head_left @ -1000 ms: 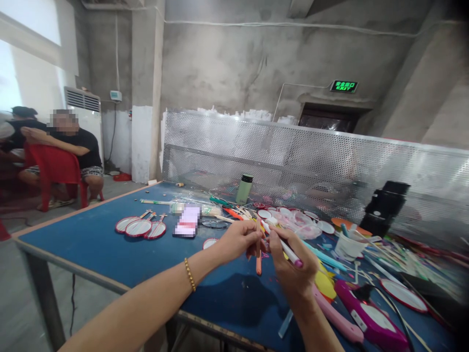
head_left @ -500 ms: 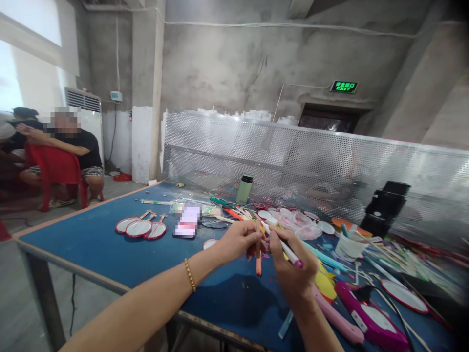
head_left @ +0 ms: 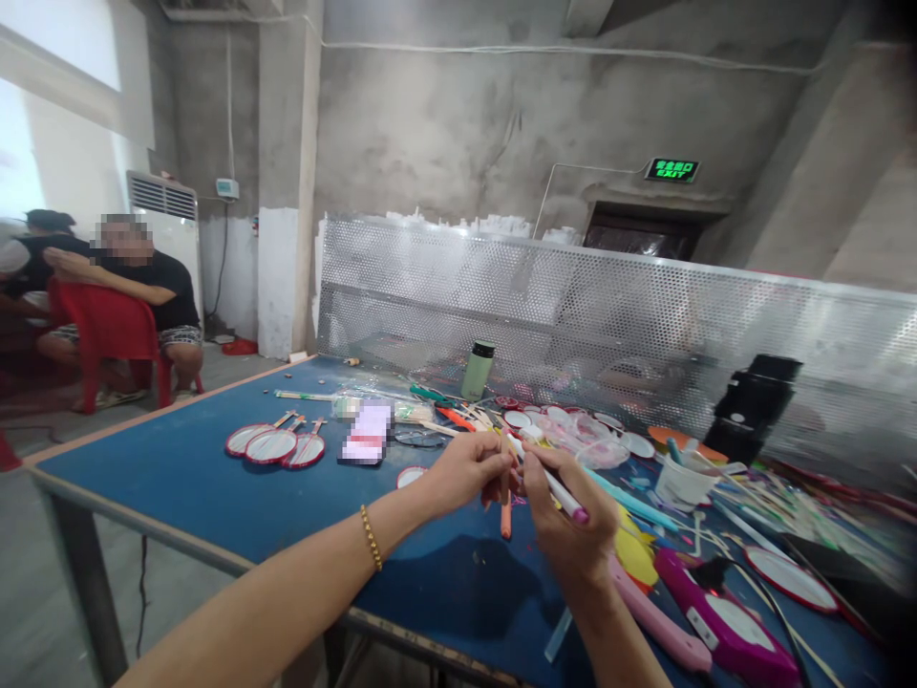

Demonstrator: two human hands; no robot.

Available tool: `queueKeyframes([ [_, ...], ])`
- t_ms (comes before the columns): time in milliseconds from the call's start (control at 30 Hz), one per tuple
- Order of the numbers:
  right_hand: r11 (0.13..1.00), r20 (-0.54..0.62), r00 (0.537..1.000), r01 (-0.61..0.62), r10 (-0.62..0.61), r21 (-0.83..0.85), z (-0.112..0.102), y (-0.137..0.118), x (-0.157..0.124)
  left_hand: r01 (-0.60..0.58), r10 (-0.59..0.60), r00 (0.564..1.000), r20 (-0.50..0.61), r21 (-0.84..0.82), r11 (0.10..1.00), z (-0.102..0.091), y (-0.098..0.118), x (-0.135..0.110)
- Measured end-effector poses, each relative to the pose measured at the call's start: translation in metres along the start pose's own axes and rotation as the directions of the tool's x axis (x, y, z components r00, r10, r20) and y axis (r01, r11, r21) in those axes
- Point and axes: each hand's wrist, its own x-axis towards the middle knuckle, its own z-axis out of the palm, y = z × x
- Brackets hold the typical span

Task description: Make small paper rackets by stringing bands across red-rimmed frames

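2 bare hands, meeting above a blue table [head_left: 158,487]. Left hand [head_left: 465,470]: closed in a fingertip pinch around 1 slim stick [head_left: 506,524], its orange end hanging below the fingers, roughly upright; the pinch presumably steadies it. Right hand [head_left: 573,502]: fingers closed round 1 white pen [head_left: 565,493], slanted with its purple end towards the wearer, far end beside the left fingertips; such a slope seems to suit a writing hold (whether the tip touches the stick cannot be told). Containers: 1 white tub [head_left: 684,485], to the right, with a teal piece and pale lengths leaning from its mouth, probably stood there to be within reach; 1 green bottle [head_left: 478,373], upright near the mesh screen [head_left: 444,287], black cap on, contents unseen; 1 clear plastic wrapping [head_left: 598,447], pinkish, lying among white discs, contents unclear. Also listed: 3 red-rimmed round paddles [head_left: 270,445], overlapping, handles pointing away, perhaps grouped to keep them together; 1 phone [head_left: 368,432], lying beside them; 1 magenta power strip [head_left: 735,616], black plug inserted, near the right forearm.
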Motion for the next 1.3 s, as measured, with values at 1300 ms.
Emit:
queueKeyframes([
  [1300,0.999,-0.032,0.999,-0.011,0.01,-0.041,0.001,-0.0009,-0.0003,-0.002,0.002,1.0,-0.018,-0.01,1.0,0.0007,0.0005,-0.0001],
])
